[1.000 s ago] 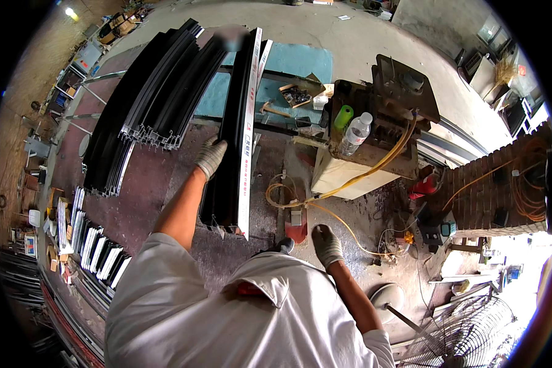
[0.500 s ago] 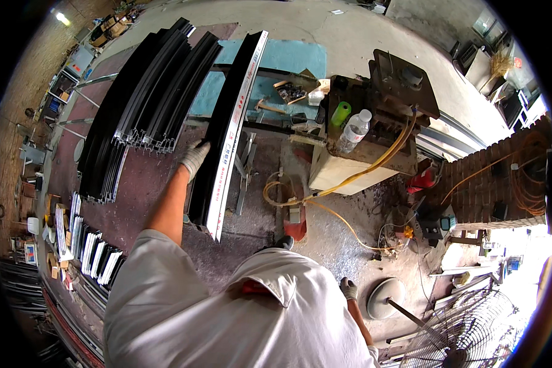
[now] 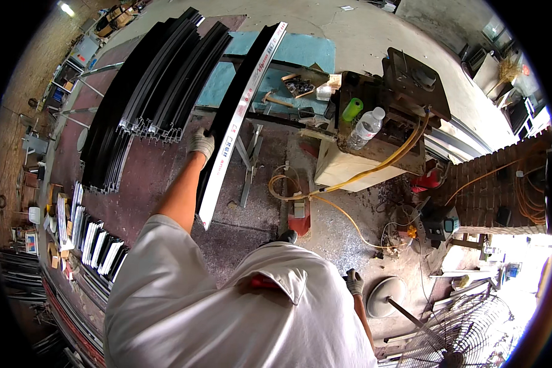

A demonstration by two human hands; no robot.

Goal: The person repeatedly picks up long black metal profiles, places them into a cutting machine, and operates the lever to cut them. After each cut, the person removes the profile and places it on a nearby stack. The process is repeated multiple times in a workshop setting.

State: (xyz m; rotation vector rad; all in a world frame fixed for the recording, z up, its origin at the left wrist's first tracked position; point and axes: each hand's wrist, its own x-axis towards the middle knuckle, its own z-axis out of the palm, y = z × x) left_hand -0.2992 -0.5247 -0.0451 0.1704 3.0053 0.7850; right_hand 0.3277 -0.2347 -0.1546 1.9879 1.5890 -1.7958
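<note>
My left hand [image 3: 202, 145], in a pale knitted glove, is closed around the left edge of a long black metal profile [image 3: 236, 101]. A white printed film strip runs along the profile's right side. It slants from near my body up to the far right, its far part over a light-blue sheet [image 3: 316, 52]. To the left of it lie stacks of similar black profiles [image 3: 159, 80], their cut ends toward me. My right hand [image 3: 354, 283], gloved too, hangs low by my right side with fingers curled. Something dark shows at its top, too small to name.
To the right stands a machine [image 3: 417, 86] on a pale cabinet [image 3: 343, 165], bearing a clear bottle [image 3: 367, 130] and a green can [image 3: 352, 109]. Yellow hoses [image 3: 343, 218] trail over the floor. A round-based stand [image 3: 386, 297] and a large fan [image 3: 466, 331] are at lower right.
The view has shifted slightly. My left hand and the held profile have moved up and a little to the right in the picture. The right hand stays low at my side.
</note>
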